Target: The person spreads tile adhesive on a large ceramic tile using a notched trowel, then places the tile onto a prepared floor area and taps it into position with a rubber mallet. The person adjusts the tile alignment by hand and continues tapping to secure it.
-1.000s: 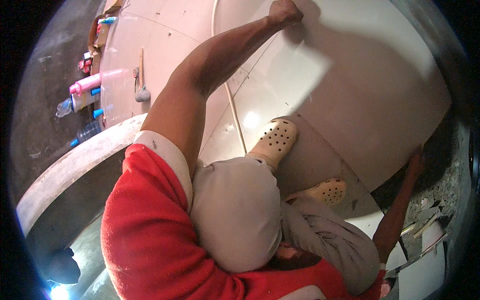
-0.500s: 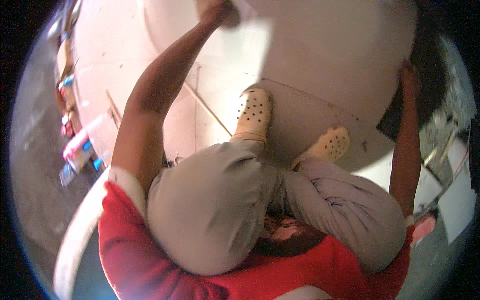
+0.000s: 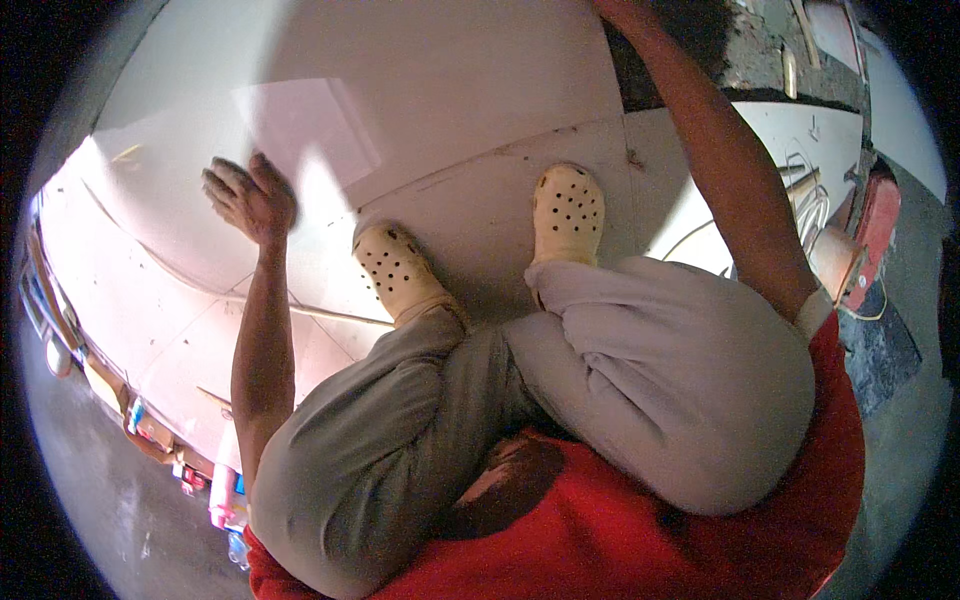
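I squat in cream clogs (image 3: 568, 215) at the edge of a large pale tile (image 3: 450, 80). My left hand (image 3: 250, 195) is open, fingers apart and slightly bent, on or just over the tile's glossy surface at left. My right arm reaches up to the top edge, where my right hand (image 3: 610, 12) is at the tile's right edge, mostly cut off; its fingers cannot be made out.
A dark, rough unfinished patch (image 3: 665, 65) borders the tile. Coiled wires (image 3: 805, 190) and a red object (image 3: 870, 230) lie at right. A pale cable (image 3: 350, 315) crosses the floor. Cartons, a pink bottle (image 3: 222, 490) and other items line the lower left.
The view has swung round toward the right. My left hand has come down the tile and its fingers have opened from a closed shape. My right arm now reaches to the top of the view.
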Motion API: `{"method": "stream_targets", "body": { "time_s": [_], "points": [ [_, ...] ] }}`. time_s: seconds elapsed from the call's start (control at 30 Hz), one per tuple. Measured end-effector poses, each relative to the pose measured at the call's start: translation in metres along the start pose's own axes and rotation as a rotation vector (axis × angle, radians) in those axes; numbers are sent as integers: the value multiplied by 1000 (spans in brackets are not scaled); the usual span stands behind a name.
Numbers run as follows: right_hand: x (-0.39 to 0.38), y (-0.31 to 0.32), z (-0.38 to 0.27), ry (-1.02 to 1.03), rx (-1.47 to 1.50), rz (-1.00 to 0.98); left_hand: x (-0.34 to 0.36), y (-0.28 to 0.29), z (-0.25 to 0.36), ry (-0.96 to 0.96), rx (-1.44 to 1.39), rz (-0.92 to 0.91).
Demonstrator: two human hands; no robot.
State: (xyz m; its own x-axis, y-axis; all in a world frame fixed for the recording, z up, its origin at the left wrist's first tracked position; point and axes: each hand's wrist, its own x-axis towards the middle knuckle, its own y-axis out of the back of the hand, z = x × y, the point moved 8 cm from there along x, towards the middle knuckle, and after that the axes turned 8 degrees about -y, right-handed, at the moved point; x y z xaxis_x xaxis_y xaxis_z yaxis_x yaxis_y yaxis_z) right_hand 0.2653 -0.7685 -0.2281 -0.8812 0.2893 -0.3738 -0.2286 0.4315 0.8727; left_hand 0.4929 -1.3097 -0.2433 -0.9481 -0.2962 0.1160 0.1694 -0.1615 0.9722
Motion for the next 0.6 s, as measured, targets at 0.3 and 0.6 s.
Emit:
{"method": "stream_targets", "body": {
  "time_s": [0.3,0.6],
  "points": [
    [22,-14,15,44,-8,68,1,-2,-6,13,-1,-30],
    [-45,-25,-108,779,-269,512,-1,7,3,23,91,-92]
  ]
}}
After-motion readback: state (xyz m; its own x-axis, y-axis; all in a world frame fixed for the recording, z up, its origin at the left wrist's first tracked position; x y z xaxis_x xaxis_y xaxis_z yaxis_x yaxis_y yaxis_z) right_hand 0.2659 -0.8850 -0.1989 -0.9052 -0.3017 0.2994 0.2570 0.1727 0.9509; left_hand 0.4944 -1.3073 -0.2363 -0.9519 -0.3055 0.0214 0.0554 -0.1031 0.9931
